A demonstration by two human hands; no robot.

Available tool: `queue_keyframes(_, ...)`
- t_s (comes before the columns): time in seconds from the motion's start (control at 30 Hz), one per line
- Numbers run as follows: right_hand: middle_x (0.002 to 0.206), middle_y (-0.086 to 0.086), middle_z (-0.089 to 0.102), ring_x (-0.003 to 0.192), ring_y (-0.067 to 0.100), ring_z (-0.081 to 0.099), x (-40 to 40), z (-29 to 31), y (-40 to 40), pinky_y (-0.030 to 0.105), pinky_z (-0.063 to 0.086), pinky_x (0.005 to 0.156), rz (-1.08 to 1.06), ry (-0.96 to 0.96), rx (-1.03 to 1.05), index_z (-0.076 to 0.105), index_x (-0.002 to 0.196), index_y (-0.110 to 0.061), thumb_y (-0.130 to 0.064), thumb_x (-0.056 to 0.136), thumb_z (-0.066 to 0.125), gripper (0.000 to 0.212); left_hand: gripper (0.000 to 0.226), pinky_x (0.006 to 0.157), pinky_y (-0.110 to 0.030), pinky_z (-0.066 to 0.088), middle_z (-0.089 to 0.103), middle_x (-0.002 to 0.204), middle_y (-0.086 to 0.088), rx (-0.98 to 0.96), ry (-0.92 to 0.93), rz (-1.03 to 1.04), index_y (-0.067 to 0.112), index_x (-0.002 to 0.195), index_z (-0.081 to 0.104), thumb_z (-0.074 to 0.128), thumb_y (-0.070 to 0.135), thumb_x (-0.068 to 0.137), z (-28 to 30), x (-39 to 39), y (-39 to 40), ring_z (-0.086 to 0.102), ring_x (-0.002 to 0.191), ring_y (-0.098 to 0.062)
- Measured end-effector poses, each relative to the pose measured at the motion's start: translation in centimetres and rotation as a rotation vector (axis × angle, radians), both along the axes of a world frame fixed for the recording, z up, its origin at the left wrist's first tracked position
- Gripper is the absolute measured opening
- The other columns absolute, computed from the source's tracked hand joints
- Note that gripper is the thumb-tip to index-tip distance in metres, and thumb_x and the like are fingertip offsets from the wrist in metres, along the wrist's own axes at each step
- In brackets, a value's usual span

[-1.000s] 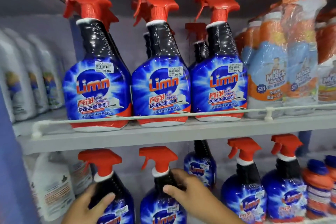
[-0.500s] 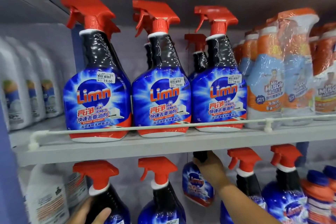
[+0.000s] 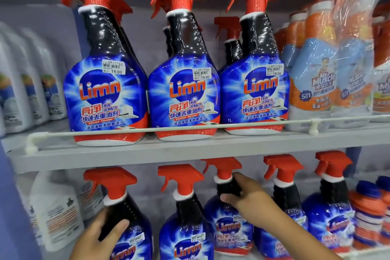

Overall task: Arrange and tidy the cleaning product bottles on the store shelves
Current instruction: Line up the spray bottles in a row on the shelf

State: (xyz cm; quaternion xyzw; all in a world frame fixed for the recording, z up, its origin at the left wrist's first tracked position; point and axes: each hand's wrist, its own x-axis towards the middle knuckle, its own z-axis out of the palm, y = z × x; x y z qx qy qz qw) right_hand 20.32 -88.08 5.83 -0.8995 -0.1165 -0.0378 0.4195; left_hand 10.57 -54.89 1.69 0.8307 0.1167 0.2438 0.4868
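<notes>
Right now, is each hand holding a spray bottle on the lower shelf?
Yes: the left hand holds the leftmost spray bottle by its neck, and the right hand holds the third spray bottle.

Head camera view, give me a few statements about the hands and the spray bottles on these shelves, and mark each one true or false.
1. The right hand grips the neck of the third spray bottle on the lower shelf. True.
2. The left hand hangs free and touches nothing. False: it holds the black neck of the leftmost spray bottle on the lower shelf.
3. Three Limn bottles stand in the front row of the upper shelf, behind a white rail. True.
4. The spray triggers are blue. False: they are red.
5. The orange Mr Muscle packs stand left of the Limn bottles. False: they stand to the right.
</notes>
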Motion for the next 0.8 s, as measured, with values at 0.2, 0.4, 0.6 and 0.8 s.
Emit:
queue_keyframes(0.2, 0.103, -0.018, 0.066, 0.084, -0.016, 0.06, -2.1, 1.0, -2.0, 0.002, 0.044, 0.068, 0.105, 0.032, -0.039, 0.059, 0.103, -0.036, -0.023, 0.091, 0.075, 0.024, 0.053, 0.102, -0.027, 0.034, 0.058, 0.143, 0.002, -0.051, 0.013, -0.045, 0.038, 0.133, 0.056, 0.077, 0.017, 0.089, -0.2, 0.2, -0.2, 0.052, 0.123, -0.014)
queue_keyframes(0.4, 0.105, -0.022, 0.069, 0.094, -0.012, 0.063, -1.3, 0.6, -2.9, 0.006, 0.048, 0.079, 0.135, 0.055, -0.046, 0.062, 0.109, -0.036, -0.026, 0.091, 0.074, 0.024, 0.048, 0.086, -0.022, 0.043, 0.062, 0.122, 0.005, -0.093, 0.041, -0.033, 0.042, 0.127, 0.052, 0.075, 0.021, 0.091, -0.2, 0.4, -0.2, 0.06, 0.101, -0.008)
queue_keyframes(0.6, 0.112, -0.026, 0.066, 0.1, -0.01, 0.062, -1.3, -0.4, -3.0, 0.01, 0.047, 0.081, 0.115, 0.058, -0.087, 0.053, 0.12, -0.053, -0.039, 0.093, 0.071, 0.035, 0.046, 0.067, -0.011, 0.042, 0.067, 0.114, 0.003, -0.103, 0.066, -0.046, 0.042, 0.128, 0.051, 0.073, 0.023, 0.092, -0.4, 0.8, 0.2, 0.059, 0.088, 0.004)
queue_keyframes(0.8, 0.073, -0.006, 0.065, 0.061, 0.005, 0.06, -7.2, -1.4, -0.3, 0.019, 0.049, 0.062, -0.166, -0.151, 0.035, 0.06, 0.084, -0.03, -0.03, 0.086, 0.078, 0.018, 0.043, 0.064, -0.009, 0.044, 0.066, 0.104, 0.017, -0.074, 0.063, -0.059, 0.047, 0.121, 0.05, 0.072, 0.024, 0.093, -0.5, 1.1, 0.3, 0.063, 0.086, 0.004)
